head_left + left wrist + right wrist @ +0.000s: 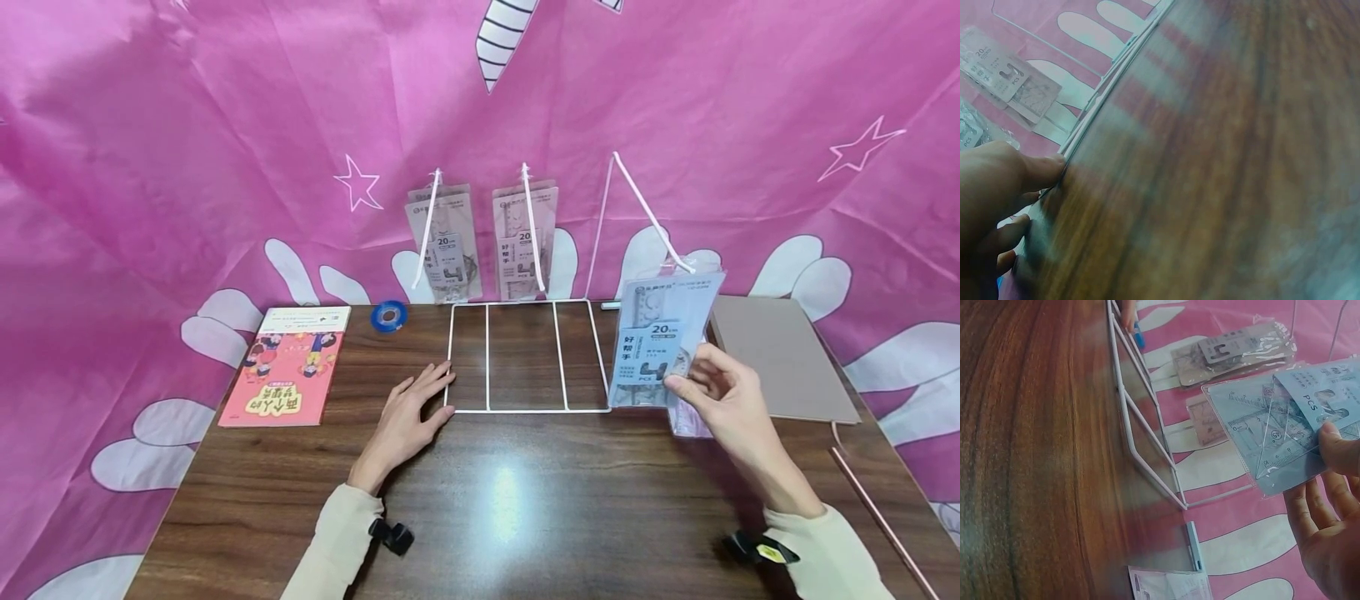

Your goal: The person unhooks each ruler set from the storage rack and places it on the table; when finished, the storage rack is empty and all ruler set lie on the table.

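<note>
Ruler-set packet (662, 343) at the wire rack (525, 358), table's far edge.
Your right hand (723, 396) pinches it; left hand (408, 412), fingers flat, steadies the rack — keep pressing.

Blue ruler-set packet (660, 346), clear plastic, upright and slightly tilted, hung on the rack's 3 o'clock hook, pinched at its lower edge. White wire rack (525, 410), base flat on bench, three hooks upright at 12 o'clock.

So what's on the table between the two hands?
In the head view, only the white wire rack base lies between the left hand and the right hand holding the ruler pack.
</note>
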A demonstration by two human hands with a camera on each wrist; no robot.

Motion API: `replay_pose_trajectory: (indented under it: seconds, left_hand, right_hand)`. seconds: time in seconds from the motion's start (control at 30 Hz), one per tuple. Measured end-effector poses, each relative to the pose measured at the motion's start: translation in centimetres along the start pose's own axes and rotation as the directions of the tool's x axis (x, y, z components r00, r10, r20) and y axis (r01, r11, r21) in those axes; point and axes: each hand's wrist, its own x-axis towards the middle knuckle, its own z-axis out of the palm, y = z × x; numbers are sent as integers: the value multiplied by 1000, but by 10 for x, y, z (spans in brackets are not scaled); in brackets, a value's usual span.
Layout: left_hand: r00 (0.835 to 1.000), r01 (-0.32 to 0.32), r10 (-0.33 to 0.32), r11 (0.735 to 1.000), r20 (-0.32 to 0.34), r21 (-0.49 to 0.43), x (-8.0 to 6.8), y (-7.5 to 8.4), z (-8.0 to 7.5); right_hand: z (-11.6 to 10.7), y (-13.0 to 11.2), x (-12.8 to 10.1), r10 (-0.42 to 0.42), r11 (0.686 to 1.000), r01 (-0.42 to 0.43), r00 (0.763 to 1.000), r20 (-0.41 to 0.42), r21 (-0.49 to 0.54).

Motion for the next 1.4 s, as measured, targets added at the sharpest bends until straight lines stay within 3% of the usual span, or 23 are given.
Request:
replay_pose_trajectory:
  seconds: [0.3, 0.5, 0.77, 0.87, 0.97, 1.1, 1.27, 1.4]
  left_hand:
    - [1000, 4, -4, 1000, -1, -2, -1, 0, 0]
    - [1000, -3, 3, 1000, 5, 3, 0, 1, 0]
    - [1000, 0, 0, 1000, 5, -1, 0, 1, 0]
    - [1000, 2, -2, 1000, 5, -1, 0, 1, 0]
    - [1000, 1, -1, 1000, 3, 0, 0, 0, 0]
    - [1000, 1, -1, 1000, -1, -1, 0, 1, 0]
    - [1000, -2, 2, 1000, -2, -3, 0, 2, -1]
    - [1000, 2, -2, 1000, 0, -6, 0, 2, 0]
  right_hand:
    - [-1, -10, -6, -10, 1000, 10, 1000, 18, 23]
    - [-3, -13, -9, -60, 997, 59, 998, 16, 49]
    - [-11, -7, -10, -123, 956, 134, 991, -55, 261]
    - [-16, 0, -8, -92, 953, 108, 993, -68, 284]
    - [-22, 10, -6, 7, 974, 7, 998, -59, 227]
    - [-30, 24, -3, 155, 986, -153, 988, -19, 58]
    - [-34, 40, 0, 259, 948, -256, 966, -10, -188]
    - [-33, 48, 3, 308, 915, -302, 951, -23, -269]
